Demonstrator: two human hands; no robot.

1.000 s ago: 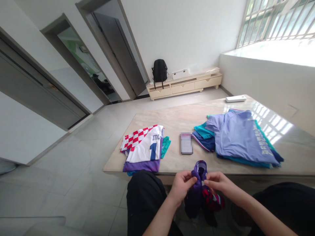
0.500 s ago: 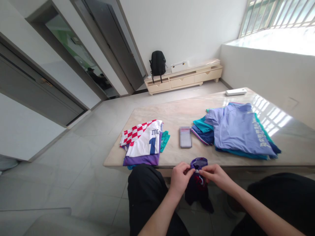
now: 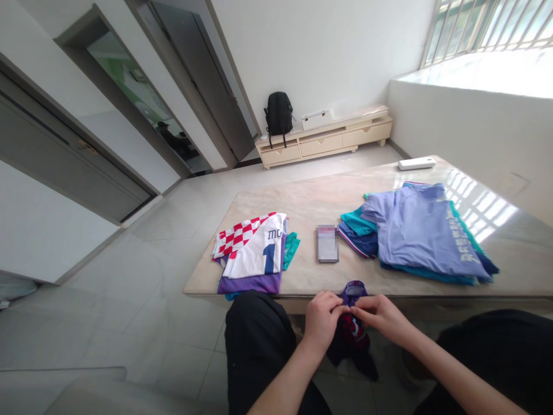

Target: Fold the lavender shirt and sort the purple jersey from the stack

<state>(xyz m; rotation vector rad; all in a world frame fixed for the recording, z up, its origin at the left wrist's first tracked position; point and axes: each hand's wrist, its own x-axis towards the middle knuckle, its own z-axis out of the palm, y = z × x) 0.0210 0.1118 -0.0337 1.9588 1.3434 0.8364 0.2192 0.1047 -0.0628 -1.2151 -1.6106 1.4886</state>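
Observation:
Between my knees, just off the table's near edge, a dark jersey [image 3: 355,334] with a purple collar and red and white marks hangs down. My left hand [image 3: 323,318] pinches it at the collar from the left. My right hand [image 3: 378,316] pinches the same collar from the right, the fingertips of both hands almost meeting. What exactly lies between the fingertips is too small to make out. The collar loop stands up above my fingers, by the table edge.
On the marble-look table [image 3: 298,202] lie a folded red-checked white jersey [image 3: 250,248] on other shirts at left, a blurred rectangular item [image 3: 327,244] mid-table, a pile topped by a lilac shirt [image 3: 415,230] at right, and a white device [image 3: 417,163]. A black backpack [image 3: 279,114] stands on a low cabinet [image 3: 322,144].
Both hands still grip the collar and have shifted slightly right and down, the fingertips closer together. A white bit seen between them before is now covered.

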